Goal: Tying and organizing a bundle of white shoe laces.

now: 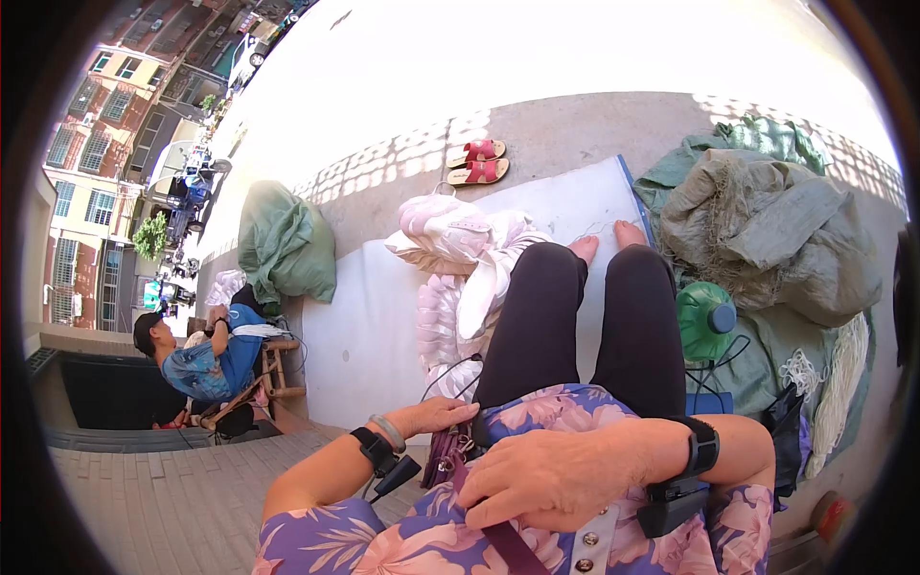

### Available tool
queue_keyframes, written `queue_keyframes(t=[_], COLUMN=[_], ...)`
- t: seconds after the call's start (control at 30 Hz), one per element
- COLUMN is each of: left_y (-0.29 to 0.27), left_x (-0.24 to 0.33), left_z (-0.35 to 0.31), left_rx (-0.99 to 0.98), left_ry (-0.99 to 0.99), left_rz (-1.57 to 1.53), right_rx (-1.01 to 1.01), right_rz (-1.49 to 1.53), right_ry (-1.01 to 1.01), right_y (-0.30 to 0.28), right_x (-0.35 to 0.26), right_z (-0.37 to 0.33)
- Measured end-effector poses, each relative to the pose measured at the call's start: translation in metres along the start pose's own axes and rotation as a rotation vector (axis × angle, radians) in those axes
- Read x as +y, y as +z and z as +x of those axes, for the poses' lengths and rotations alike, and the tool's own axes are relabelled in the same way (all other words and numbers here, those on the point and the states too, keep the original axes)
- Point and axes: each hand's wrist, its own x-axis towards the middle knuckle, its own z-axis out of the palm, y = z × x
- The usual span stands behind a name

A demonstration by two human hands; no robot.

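My left hand [436, 416] is at my left hip, closed, its thumb stretched toward my thigh and its other fingers mostly out of sight. Just under it is a dark purple bag [445, 458]; whether the fingers grip it is hidden. Across my belly lies my right hand [554, 476], its fingers curled over a maroon strap [514, 548]. Both wrists carry black bands with small black boxes. Beyond my left thigh is a pile of white and pale pink pieces [450, 230], with a ruffled white stack [443, 316] nearer me.
I sit with legs stretched on a white mat [369, 335]. Red sandals [477, 171] stand beyond it. Right are a green bottle [704, 321], brown and green sacks [767, 225] and white cord bundles [843, 393]. Left, another person [206, 364] sits near a green sack [283, 244].
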Motion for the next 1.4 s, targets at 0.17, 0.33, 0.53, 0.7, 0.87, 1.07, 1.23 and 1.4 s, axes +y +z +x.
queue_keyframes(t=[0.17, 0.33, 0.53, 0.7, 0.87, 1.07, 1.23, 1.4], left_y=[-0.007, -0.004, 0.009, 0.023, 0.029, 0.015, 0.002, -0.007], left_x=[-0.027, -0.023, -0.036, -0.056, -0.067, -0.051, -0.035, -0.027], left_z=[0.015, 0.02, 0.016, 0.019, 0.02, 0.022, 0.026, 0.028], left_rx=[-0.149, -0.205, -0.15, -0.13, -0.02, -0.003, 0.007, 0.069], left_ry=[-0.169, -0.256, -0.257, -0.254, -0.149, -0.068, 0.021, 0.088], left_rz=[-0.047, -0.029, -0.144, -0.269, -0.285, -0.113, 0.016, 0.084], right_rx=[0.257, 0.225, 0.314, 0.081, 0.214, 0.428, 0.472, 0.43], right_rz=[-0.06, 0.083, 0.185, -0.03, -0.508, -1.052, -0.852, -0.429], right_ry=[-0.187, -0.252, -0.174, -0.324, -0.283, -0.029, -0.073, -0.096], right_y=[0.007, -0.006, -0.034, -0.029, -0.024, -0.004, -0.001, 0.018], right_x=[-0.053, -0.05, -0.023, -0.107, -0.104, -0.041, -0.075, -0.104], right_z=[-0.018, -0.035, -0.079, -0.075, -0.067, -0.053, -0.085, -0.118])
